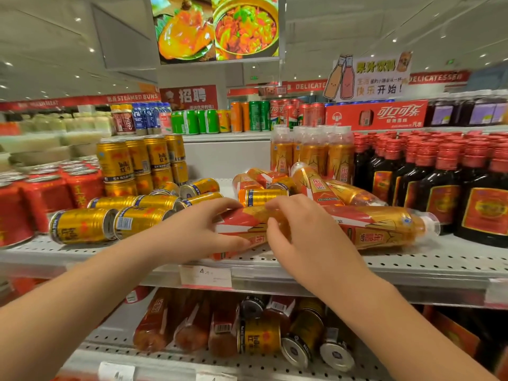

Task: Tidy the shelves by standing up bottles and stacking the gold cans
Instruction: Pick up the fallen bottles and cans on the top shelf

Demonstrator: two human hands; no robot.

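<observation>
An orange-and-gold bottle [242, 229] lies on its side at the front of the white shelf [412, 266]. My left hand [198, 232] grips its near end, thumb under and fingers over. My right hand [299, 237] curls over its middle. A second bottle [384, 229] lies just behind it, clear cap to the right. More fallen bottles [316, 185] are heaped further back, before upright bottles [310, 152]. Several gold cans [85, 225] lie tipped over on the left, and a gold can stack [140, 160] stands behind them.
Red cans [41, 193] fill the shelf's left end and dark red-capped bottles [445, 182] its right. The lower shelf [192, 361] holds more fallen bottles and gold cans. A price tag [206, 276] hangs on the shelf edge. Soda cans [220, 118] line the top.
</observation>
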